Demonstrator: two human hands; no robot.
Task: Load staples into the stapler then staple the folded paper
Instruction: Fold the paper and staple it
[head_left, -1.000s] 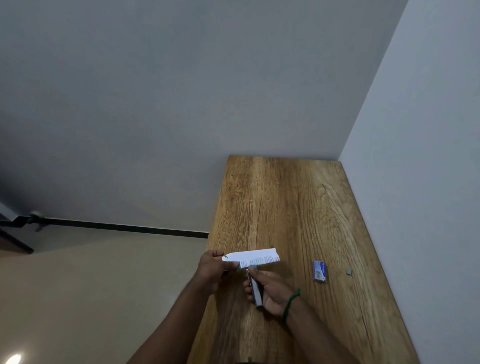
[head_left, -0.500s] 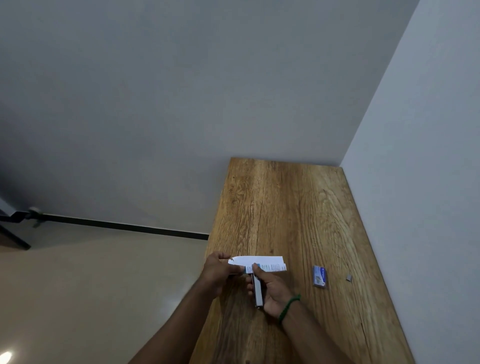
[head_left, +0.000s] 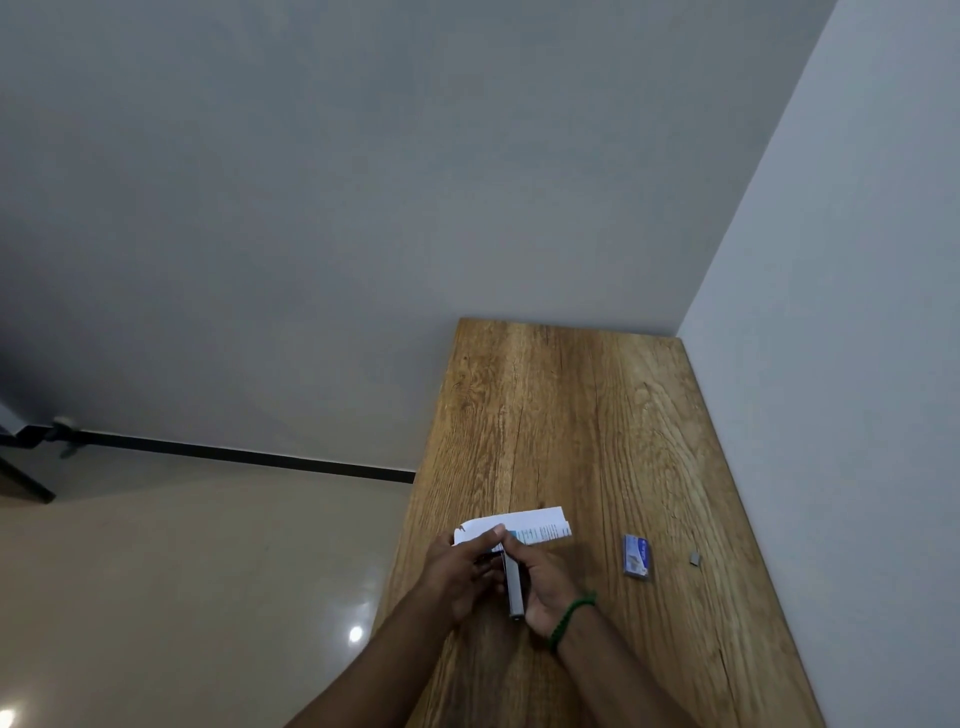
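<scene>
A folded white paper (head_left: 540, 526) with printed text is held above the wooden table (head_left: 571, 415), near its left edge. My left hand (head_left: 460, 569) pinches the paper's left part, thumb on top. My right hand (head_left: 540, 582) grips a slim grey stapler (head_left: 514, 584), whose front end meets the paper's near edge. The stapler's jaw is hidden by my fingers and the paper. A small blue staple box (head_left: 637, 556) lies on the table to the right of my hands.
A small grey strip of staples (head_left: 695, 558) lies right of the box, close to the right wall (head_left: 831, 415). The table's left edge drops to a beige floor (head_left: 208, 571). A wall stands behind the table's far end.
Both hands have drawn together, and the left hand now overlaps the stapler. The paper sits lower in view and more tilted. The camera has shifted slightly.
</scene>
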